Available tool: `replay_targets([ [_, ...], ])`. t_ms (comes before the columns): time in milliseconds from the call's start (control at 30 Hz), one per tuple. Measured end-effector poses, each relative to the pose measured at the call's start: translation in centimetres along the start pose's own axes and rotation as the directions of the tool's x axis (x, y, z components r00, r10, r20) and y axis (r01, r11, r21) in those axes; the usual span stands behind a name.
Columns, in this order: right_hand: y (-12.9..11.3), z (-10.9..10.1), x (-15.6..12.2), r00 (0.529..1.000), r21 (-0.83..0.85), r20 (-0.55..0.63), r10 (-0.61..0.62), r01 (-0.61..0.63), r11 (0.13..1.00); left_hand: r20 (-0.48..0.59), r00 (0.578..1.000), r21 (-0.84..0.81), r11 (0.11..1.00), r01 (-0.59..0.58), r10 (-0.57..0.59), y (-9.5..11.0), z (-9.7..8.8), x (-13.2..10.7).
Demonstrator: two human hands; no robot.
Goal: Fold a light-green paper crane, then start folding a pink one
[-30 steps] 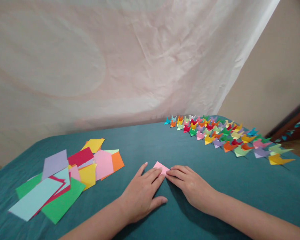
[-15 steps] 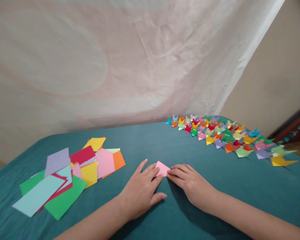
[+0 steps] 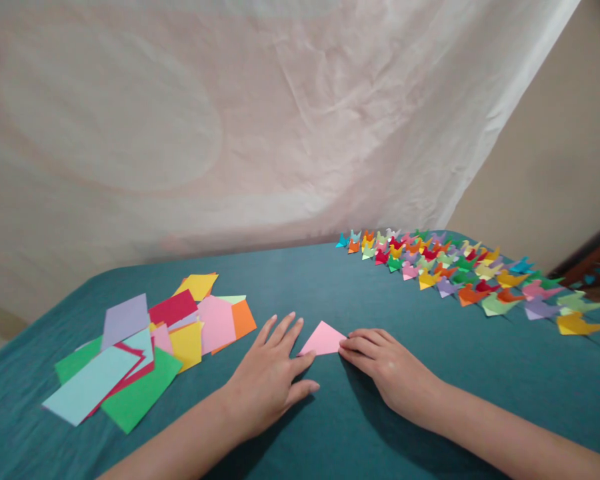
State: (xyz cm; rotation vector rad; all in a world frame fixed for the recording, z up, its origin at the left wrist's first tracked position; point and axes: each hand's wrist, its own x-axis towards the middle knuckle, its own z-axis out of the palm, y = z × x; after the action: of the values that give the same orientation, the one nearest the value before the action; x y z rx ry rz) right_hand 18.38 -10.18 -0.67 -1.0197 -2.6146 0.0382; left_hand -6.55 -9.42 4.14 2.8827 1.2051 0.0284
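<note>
A small pink paper [image 3: 323, 339], folded to a triangle with its peak pointing away from me, lies on the teal cloth between my hands. My left hand [image 3: 270, 377] is spread, palm down; its index fingertip rests at the paper's left corner and the other fingers are stretched out over the cloth. At the right corner, my right hand [image 3: 387, 367] pinches the paper, its fingers pressed together. The right thumb is mostly hidden behind the fingers.
Loose coloured paper sheets [image 3: 145, 353] lie overlapped on the left of the teal-covered table [image 3: 280, 280]. Rows of small folded paper birds [image 3: 455, 267] stand at the right. A pale curtain [image 3: 205, 133] hangs behind the table.
My left hand has slid left and its fingers have spread, uncovering more of the pink triangle. The right hand keeps its grip at the right corner. The whole view has shifted slightly.
</note>
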Motion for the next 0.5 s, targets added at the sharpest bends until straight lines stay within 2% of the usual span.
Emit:
replay_targets([
  [300,0.0,0.2,0.0,1.0,0.018,-0.01,-0.009,0.01,1.0,0.094,0.991,0.105,0.991,0.087,-0.097,0.5,-1.5,-0.9],
  [400,0.0,0.1,0.0,1.0,0.022,-0.005,-0.011,0.011,1.0,0.12,0.99,0.142,0.989,0.05,-0.068,0.3,-1.4,-1.0],
  [500,-0.1,0.1,0.1,1.0,0.021,-0.01,-0.01,0.01,1.0,0.147,0.989,0.096,0.995,0.004,-0.019,-0.1,-1.5,-1.0],
])
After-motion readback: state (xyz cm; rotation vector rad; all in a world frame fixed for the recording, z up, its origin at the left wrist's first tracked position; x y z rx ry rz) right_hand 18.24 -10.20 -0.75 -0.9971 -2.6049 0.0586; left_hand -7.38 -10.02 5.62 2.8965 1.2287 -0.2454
